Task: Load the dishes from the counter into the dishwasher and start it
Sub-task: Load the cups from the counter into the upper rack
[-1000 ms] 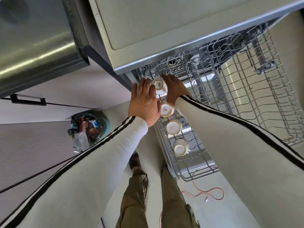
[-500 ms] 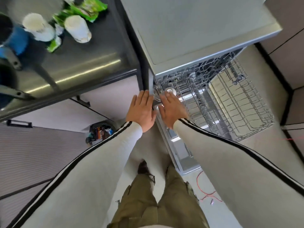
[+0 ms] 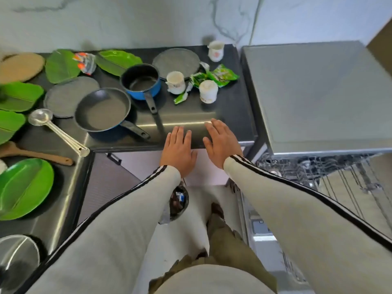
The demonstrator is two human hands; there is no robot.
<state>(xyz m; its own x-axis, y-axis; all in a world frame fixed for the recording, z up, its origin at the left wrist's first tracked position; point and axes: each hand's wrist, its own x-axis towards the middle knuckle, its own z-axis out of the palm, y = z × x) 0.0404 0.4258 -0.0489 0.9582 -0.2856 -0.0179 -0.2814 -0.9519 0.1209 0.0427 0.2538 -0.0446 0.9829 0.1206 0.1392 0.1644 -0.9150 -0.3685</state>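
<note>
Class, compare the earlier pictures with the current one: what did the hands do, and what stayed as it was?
Both hands left the white cup they were setting in the dishwasher rack and swung left to the counter: the left hand and right hand are now open and empty at its front edge. The rack stays pulled out; two white cups stay beside the green wrappers.

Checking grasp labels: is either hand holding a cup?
No: left hand and right hand are open and empty, over the counter's front edge.

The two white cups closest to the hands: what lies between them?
Torn green wrappers lie between the left cup and the right cup on the counter, as the head view shows.
</note>
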